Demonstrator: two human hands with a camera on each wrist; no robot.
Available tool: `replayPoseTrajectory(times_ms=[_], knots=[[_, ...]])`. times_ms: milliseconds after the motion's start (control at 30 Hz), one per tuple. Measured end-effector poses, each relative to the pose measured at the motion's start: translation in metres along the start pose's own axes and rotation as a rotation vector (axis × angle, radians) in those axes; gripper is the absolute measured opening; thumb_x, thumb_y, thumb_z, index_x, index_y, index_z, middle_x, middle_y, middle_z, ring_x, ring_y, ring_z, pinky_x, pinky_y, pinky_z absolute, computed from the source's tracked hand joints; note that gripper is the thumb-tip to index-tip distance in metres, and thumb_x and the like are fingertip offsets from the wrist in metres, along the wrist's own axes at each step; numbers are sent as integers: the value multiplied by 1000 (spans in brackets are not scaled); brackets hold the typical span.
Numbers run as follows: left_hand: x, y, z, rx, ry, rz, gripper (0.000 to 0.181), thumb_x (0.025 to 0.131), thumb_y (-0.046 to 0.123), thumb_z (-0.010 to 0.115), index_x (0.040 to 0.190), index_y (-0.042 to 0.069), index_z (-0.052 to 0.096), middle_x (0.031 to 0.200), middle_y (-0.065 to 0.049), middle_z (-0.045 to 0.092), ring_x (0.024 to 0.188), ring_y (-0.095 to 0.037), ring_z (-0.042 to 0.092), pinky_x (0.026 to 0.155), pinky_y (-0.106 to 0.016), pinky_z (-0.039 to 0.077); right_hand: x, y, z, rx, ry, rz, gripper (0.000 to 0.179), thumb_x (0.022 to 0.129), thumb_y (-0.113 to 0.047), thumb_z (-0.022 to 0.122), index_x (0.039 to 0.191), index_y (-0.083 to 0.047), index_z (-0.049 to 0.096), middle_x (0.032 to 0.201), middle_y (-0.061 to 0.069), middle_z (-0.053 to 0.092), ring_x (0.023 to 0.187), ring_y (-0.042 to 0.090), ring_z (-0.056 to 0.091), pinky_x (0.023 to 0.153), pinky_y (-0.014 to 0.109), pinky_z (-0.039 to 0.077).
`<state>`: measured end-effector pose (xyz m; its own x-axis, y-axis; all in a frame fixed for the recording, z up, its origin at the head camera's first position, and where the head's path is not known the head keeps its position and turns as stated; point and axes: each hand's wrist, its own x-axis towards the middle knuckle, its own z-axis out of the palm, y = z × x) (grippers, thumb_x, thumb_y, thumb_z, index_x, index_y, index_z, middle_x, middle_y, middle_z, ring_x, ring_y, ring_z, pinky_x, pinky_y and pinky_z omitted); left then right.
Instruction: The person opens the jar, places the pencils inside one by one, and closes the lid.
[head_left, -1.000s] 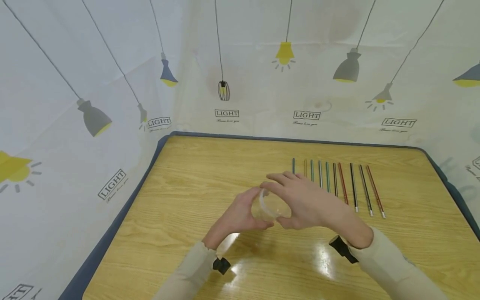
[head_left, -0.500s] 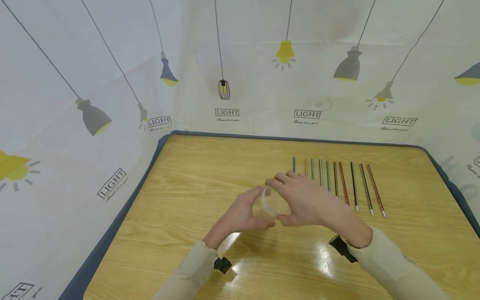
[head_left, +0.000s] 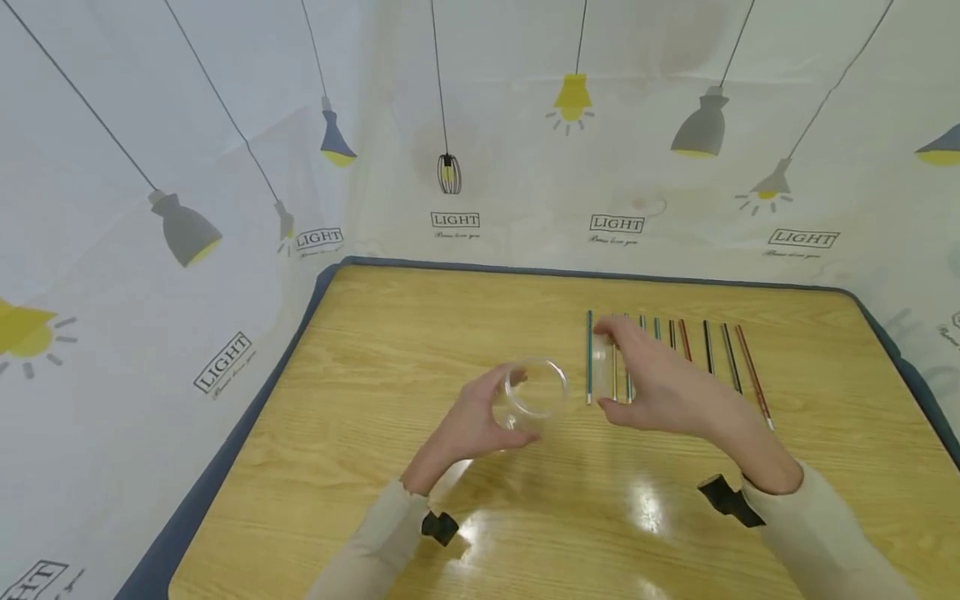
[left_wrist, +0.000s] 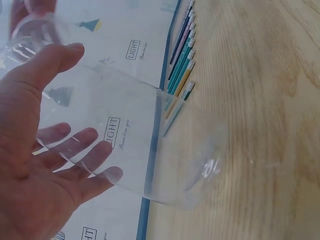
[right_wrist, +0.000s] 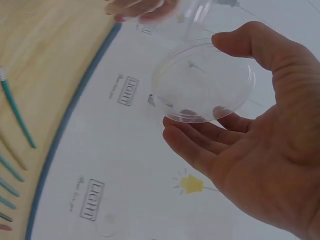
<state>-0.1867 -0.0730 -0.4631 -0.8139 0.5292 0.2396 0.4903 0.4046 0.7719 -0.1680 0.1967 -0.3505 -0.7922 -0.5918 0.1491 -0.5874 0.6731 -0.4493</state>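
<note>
While left hand (head_left: pixel 474 417) grips jar (left_wrist: pixel 155 140), right hand (head_left: pixel 660 387) holds lid (right_wrist: pixel 202 82), both clear

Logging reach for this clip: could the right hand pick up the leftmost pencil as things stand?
Probably not yet: the right hand holds the clear lid, though the leftmost pencil lies uncovered in the head view.

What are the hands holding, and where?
The left hand holds a clear jar around its side; the right hand grips a clear lid by its edge.
</note>
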Motion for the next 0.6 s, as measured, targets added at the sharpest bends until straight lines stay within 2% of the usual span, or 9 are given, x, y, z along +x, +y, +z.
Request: replayPoseTrajectory(times_ms=[233, 467, 533, 600], knots=[[-1, -6, 2, -10, 86, 21, 78, 70, 19, 92, 136, 6, 52, 124, -13, 62, 116, -30, 59, 97, -49, 49, -27, 39, 35, 88, -75, 125, 73, 84, -18, 80, 137, 10, 39, 124, 25, 55, 112, 41, 57, 87, 53, 52], [-1, -8, 7, -29, 105, 15, 80, 70, 18, 92, 138, 7, 51, 125, -13, 63, 116, -28, 60, 96, -45, 50, -45, 59, 75, 149, -170, 189, 74, 82, -18, 81, 138, 12, 42, 128, 28, 56, 112, 43, 57, 87, 53, 52], [-1, -8, 8, -30, 108, 12, 79, 70, 19, 92, 137, 6, 51, 126, -14, 63, 116, -29, 60, 96, -45, 50, -47, 60, 81, 115, -163, 171, 74, 80, -19, 82, 135, 12, 45, 126, 28, 57, 110, 43, 58, 86, 53, 53], [-2, -8, 9, -37, 113, 8, 80, 70, 19, 92, 137, 5, 52, 127, -15, 63, 117, -29, 60, 96, -46, 50, -48, 57, 85, 29, -153, 138, 73, 78, -22, 84, 132, 12, 50, 119, 25, 59, 104, 40, 59, 83, 53, 53]])
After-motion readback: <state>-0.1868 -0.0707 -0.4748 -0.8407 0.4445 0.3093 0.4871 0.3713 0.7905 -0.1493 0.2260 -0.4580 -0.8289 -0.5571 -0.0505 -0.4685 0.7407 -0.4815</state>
